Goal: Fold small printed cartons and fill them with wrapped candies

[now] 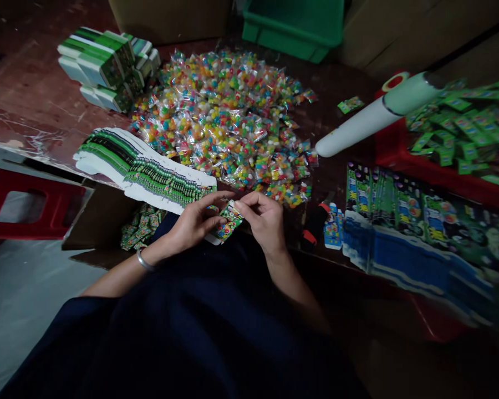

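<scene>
Between my two hands is a small green printed candy box [232, 220], held tilted just off the table's front edge. My left hand [197, 219] grips its left side between thumb and fingers. At the box's upper right end, the thumb and forefinger of my right hand [261, 217] pinch it. A fanned row of flat green and white cartons [149, 169] lies close to my left hand. Beyond both hands spreads a large heap of clear bags of colourful candy [228, 122].
Bundled cartons [102, 64] are stacked back left, near a green bin [293, 27]. An open cardboard box [93, 219] holds small filled packs below left. To the right lie a white roll [366, 122], a red crate [393, 147], blue boxes [334, 227] and printed pouches [416, 260].
</scene>
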{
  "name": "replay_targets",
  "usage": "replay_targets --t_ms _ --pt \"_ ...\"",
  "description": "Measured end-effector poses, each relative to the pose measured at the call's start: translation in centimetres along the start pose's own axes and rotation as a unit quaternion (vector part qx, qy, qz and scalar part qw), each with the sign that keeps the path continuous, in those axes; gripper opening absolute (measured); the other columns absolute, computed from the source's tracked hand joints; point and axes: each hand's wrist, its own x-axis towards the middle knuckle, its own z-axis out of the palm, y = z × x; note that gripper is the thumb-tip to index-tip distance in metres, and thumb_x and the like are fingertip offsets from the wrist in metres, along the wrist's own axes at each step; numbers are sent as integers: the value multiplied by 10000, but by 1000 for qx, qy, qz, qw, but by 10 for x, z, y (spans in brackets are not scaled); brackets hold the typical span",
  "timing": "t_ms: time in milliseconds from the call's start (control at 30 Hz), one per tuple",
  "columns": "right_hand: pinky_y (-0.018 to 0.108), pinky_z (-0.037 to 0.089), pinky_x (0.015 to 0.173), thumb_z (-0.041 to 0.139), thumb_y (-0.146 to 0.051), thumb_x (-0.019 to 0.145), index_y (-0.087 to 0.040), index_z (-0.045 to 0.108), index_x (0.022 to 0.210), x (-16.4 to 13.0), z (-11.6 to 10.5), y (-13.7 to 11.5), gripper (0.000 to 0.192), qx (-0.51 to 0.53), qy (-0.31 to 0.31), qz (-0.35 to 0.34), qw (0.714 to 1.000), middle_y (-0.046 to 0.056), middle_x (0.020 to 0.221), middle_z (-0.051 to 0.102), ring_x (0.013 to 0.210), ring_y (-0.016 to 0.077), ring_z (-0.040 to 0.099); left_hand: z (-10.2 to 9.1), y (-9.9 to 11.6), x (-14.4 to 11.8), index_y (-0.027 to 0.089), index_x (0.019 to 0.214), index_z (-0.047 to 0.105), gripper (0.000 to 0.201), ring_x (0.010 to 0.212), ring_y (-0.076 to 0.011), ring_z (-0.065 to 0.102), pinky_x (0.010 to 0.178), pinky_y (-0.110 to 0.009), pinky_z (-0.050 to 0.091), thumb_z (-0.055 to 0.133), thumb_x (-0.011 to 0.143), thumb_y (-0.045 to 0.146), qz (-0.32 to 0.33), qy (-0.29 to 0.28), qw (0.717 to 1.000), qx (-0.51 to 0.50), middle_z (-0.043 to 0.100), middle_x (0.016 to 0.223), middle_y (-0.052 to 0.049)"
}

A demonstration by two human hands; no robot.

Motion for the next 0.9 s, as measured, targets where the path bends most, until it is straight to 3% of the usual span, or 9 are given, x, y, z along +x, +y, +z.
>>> replay_targets --t_ms 100,233,367,400,467,567,667,800,900 --pt "312 542 759 649 -368 983 -218 691 757 -8 2 -5 274 -31 -2 -47 998 16 823 712 787 166 663 0 2 -1 172 1233 722 333 1044 -217 695 865 -326 617 734 902 205 -9 2 1000 11 728 1204 -114" --pt "311 579 795 555 -381 1047 -223 759 914 -18 1 -7 291 -43 -16 -57 997 47 954 745 904 182 715 2 0 -1 157 1116 729 251 938 -180 705 829 -300 603 751 877 232 -38 4 999 -7 742 1135 -98" --pt "314 604 738 595 -354 1025 -237 759 958 -11 -27 -1 213 -113 -58 -75 989 66 1072 762 963 206 737 -2 -1 2 169 1020 681 212 824 -139 667 730 -249 575 775 847 248 -60 5 998 -27 709 986 -51" --pt "320 610 730 601 -322 1018 -242 757 983 -7 -39 2 179 -155 -36 -85 984 71 1110 763 972 213 739 -4 -1 3 169 976 660 212 808 -132 653 712 -235 566 792 833 254 -62 16 998 -28 688 931 -33" --pt "377 623 828 620 -229 986 -243 748 1116 3 -65 8 183 -293 2 -104 951 92 1202 753 1040 244 730 -10 -2 6 167 882 610 252 775 -114 619 677 -203 544 828 804 265 -64 46 997 -23 634 840 -4" --pt "485 581 1016 610 -112 942 -243 706 1280 15 -91 20 375 -458 -73 -109 879 106 1311 739 1188 302 693 -18 -4 8 176 900 563 345 694 -94 593 586 -184 516 865 762 268 -86 68 993 -52 598 830 14" --pt "481 584 990 619 -88 926 -232 677 1345 18 -97 31 447 -536 -131 -106 827 114 1302 741 1195 318 681 -19 -3 7 217 1105 538 501 657 -121 662 587 -262 589 868 727 232 -128 69 981 -132 644 984 -2" --pt "394 585 820 684 -137 914 -216 724 1185 20 -96 37 285 -573 -120 -91 806 111 1135 742 1060 298 705 -16 2 6 241 1263 562 551 755 -167 719 743 -346 630 790 766 177 -150 34 970 -188 712 1116 -37" --pt "342 544 716 725 -166 897 -224 714 955 21 -97 36 83 -534 -88 -98 835 68 1014 722 851 230 697 -13 0 7 183 1121 645 347 887 -191 717 826 -320 589 762 795 186 -133 6 977 -169 751 1062 -52"
